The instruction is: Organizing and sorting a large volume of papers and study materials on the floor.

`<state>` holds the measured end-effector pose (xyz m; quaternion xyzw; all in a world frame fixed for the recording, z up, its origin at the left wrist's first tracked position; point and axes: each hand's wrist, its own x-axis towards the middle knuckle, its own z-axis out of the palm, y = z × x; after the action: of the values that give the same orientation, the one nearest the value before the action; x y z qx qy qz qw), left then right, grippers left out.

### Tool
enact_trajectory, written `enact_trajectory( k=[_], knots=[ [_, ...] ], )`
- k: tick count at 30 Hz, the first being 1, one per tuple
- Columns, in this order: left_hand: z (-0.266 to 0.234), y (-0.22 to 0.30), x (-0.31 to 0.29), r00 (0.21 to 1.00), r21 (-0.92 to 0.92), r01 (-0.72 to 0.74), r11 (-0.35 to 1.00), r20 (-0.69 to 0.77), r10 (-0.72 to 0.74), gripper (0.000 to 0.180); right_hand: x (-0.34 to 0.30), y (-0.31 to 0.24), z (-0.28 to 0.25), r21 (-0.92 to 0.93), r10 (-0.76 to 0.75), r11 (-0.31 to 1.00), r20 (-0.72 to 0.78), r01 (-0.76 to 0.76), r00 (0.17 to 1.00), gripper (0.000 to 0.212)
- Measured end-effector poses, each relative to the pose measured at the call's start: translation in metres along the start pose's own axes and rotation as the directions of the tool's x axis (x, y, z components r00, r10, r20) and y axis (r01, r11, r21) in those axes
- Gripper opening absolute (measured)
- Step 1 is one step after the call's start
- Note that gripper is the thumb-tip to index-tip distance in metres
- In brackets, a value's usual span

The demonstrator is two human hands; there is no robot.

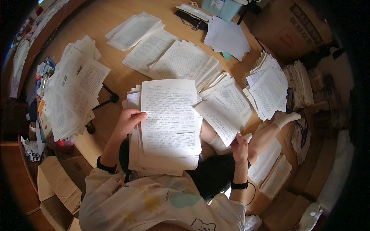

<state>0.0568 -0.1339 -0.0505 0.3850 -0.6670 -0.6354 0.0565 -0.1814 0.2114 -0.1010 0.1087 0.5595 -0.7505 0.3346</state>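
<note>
A stack of printed sheets [168, 115] lies on my lap, its top page densely lined with text. My left hand [130, 120] pinches the left edge of that stack, thumb on top of the page. Off to the right, my right hand [239, 147] grips the lower corner of a single printed sheet [219, 117], which slants up and left over a pile of papers [231, 94]. The tips of the right fingers are partly hidden by the sheet and the hand. Dark bands circle both my wrists.
Paper piles [181, 61] spread across the wooden floor [92, 23] ahead, with another heap [77, 92] at left and one [268, 90] at right. An open cardboard box [58, 181] stands lower left, a large carton [293, 30] far right. My socked foot [287, 118] rests right.
</note>
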Motion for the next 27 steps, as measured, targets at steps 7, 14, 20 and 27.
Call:
enact_trajectory(
  k=[7, 14, 20, 27],
  knots=[
    [0.0, -0.003, 0.003, 1.0, 0.01, -0.031, 0.999, -0.003, 0.031, 0.019, -0.031, -0.061, 0.03, -0.249, -0.416, 0.872, 0.081, 0.422, 0.906, 0.012],
    [0.003, -0.007, 0.0, 0.991, -0.081, -0.122, 0.989, 0.048, 0.126, 0.02, -0.082, -0.1, 0.116, -0.608, -0.608, 0.081, 0.598, 0.79, 0.523, 0.015],
    [0.003, -0.013, -0.001, 0.993, -0.062, -0.096, 0.993, 0.058, 0.1, 0.031, -0.081, -0.025, 0.189, -0.422, -0.143, -0.006, 0.898, 0.907, 0.417, 0.008],
    [0.014, -0.004, -0.01, 0.977, -0.04, -0.203, 0.978, -0.076, 0.2, 0.034, -0.087, 0.031, 0.193, -0.527, -0.138, 0.188, 0.821, 0.829, 0.554, 0.009]
  ],
)
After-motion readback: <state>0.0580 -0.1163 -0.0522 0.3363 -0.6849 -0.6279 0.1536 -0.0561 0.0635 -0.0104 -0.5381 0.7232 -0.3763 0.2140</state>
